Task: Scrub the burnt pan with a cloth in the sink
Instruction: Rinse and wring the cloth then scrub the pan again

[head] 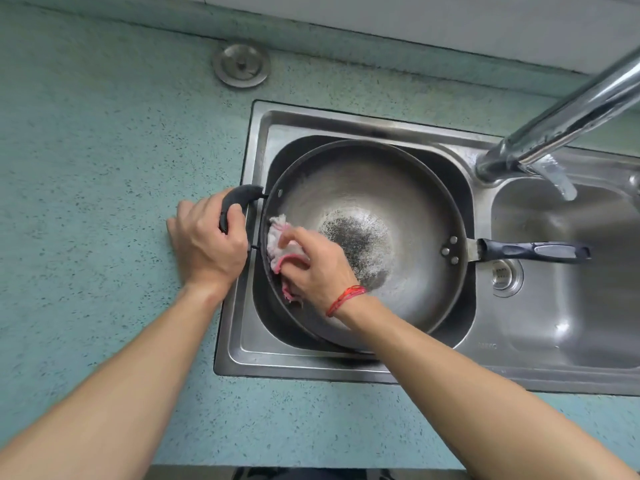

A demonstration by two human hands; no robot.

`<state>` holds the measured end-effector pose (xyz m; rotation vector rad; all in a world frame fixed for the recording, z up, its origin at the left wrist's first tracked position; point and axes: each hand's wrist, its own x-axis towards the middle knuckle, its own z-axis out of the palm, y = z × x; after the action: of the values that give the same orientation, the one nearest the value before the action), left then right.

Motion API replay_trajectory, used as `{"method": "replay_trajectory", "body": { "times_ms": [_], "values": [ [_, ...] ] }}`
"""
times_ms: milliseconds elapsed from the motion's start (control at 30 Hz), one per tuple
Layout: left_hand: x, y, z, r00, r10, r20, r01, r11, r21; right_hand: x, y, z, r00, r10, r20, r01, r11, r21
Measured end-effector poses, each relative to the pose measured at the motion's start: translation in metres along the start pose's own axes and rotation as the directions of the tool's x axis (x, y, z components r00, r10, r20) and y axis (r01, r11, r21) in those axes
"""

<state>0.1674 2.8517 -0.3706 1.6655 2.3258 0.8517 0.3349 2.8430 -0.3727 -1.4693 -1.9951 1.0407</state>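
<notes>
A big round metal pan (398, 188) lies in the left basin of the steel sink (263, 133). Its bottom carries a dark burnt patch (360, 242). A long black handle (533, 251) sticks out to the right over the other basin. My left hand (207, 242) is closed around the pan's short black side handle (239, 199) at the left rim. My right hand (318, 268), with a red string at the wrist, presses a white and pink cloth (280, 242) against the pan's inner left wall.
A chrome tap (568, 123) reaches in from the upper right, its spout over the right basin, where a drain (504, 273) shows. A round metal cover (241, 65) sits in the speckled green worktop (104, 150) behind the sink. A wall runs along the back.
</notes>
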Motion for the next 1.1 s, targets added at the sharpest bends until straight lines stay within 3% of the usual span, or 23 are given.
{"method": "replay_trajectory", "body": {
  "times_ms": [133,400,567,700,800,1000,1100],
  "values": [
    [0.0,0.0,0.0,1.0,-0.001,-0.007,0.001,1.0,-0.015,0.039,0.007,0.007,0.981,-0.07,-0.179,0.054,0.995,-0.09],
    [0.001,-0.001,0.001,1.0,-0.011,0.012,0.011,1.0,-0.004,0.09,0.034,-0.03,0.969,-0.073,-0.236,-0.003,0.952,-0.306],
    [0.0,-0.001,0.0,1.0,-0.011,0.014,0.011,1.0,-0.013,0.094,0.058,-0.083,0.985,-0.12,-0.122,0.024,0.802,-0.597],
    [0.0,0.0,-0.001,1.0,-0.007,0.014,0.007,1.0,-0.016,0.079,0.084,-0.118,0.993,-0.119,-0.014,0.057,0.57,-0.82],
    [0.0,0.001,-0.002,1.0,-0.005,0.015,0.006,1.0,-0.025,0.059,0.095,-0.139,0.998,0.002,0.063,0.055,0.448,-0.892],
    [-0.001,0.003,-0.003,1.0,0.005,0.015,-0.005,1.0,-0.023,0.011,0.076,-0.149,0.923,0.342,0.175,0.044,0.359,-0.932],
    [-0.001,0.002,-0.002,1.0,0.004,0.02,-0.004,1.0,-0.013,-0.015,0.063,-0.144,0.879,0.415,0.233,0.088,0.34,-0.936]
  ]
}}
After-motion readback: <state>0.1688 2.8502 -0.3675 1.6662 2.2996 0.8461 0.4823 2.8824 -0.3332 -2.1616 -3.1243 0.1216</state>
